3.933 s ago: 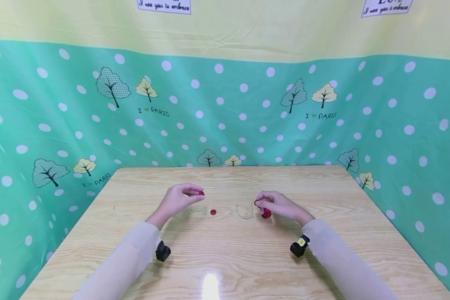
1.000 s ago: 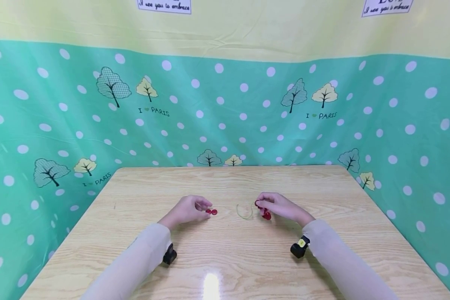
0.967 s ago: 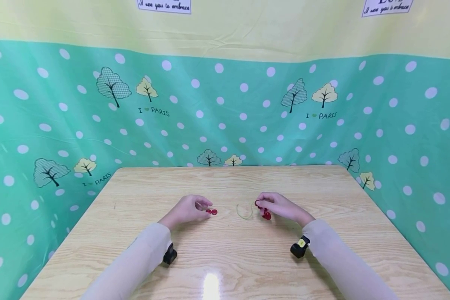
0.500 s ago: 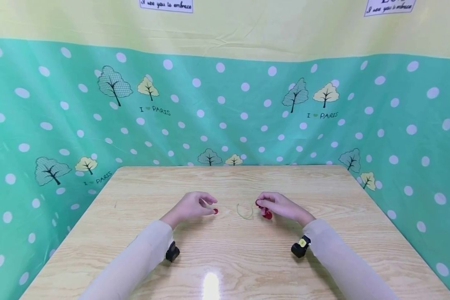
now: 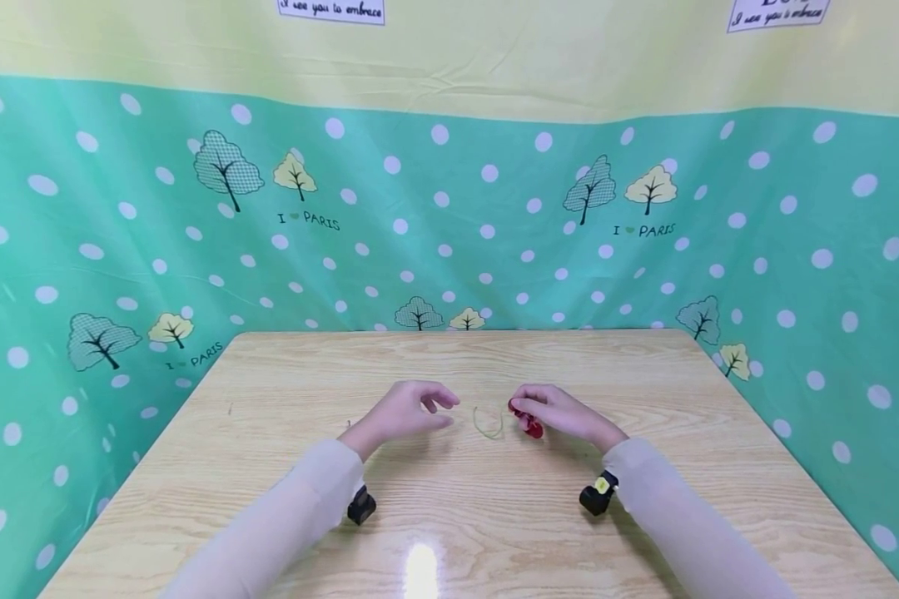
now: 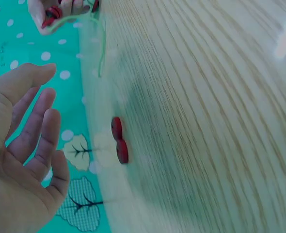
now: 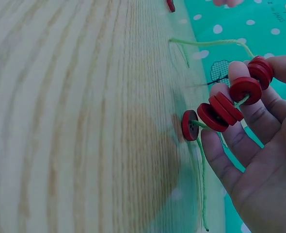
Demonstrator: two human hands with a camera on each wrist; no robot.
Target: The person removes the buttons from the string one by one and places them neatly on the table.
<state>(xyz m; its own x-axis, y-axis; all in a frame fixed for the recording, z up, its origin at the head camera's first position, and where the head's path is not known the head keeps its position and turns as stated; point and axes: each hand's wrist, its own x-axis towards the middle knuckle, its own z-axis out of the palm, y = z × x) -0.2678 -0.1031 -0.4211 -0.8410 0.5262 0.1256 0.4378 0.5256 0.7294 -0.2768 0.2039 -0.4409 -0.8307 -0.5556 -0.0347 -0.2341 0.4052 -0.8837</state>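
Observation:
My right hand [image 5: 558, 412] pinches a red button between thumb and fingertip. It belongs to a row of several red buttons [image 7: 246, 91] threaded on a green string [image 7: 203, 42]. The lowest strung button [image 7: 190, 125] hangs at the tabletop, and one string end trails below it. The string's other end curves over the table toward my left hand [image 5: 412, 409]. That hand hovers with fingers apart and relaxed, holding nothing. Two loose red buttons [image 6: 119, 140] lie side by side on the wood in the left wrist view; in the head view my left hand hides them.
The wooden table [image 5: 494, 516] reaches back to a green and yellow curtain [image 5: 487, 195] with dots and trees, hanging behind and at both sides. A small black camera sits on each wrist, left camera [image 5: 361, 505] and right camera [image 5: 598, 496].
My left hand held a button up, lowered it beside the one on the table, let go, then moved right toward the string. My right hand keeps its grip in nearly the same place.

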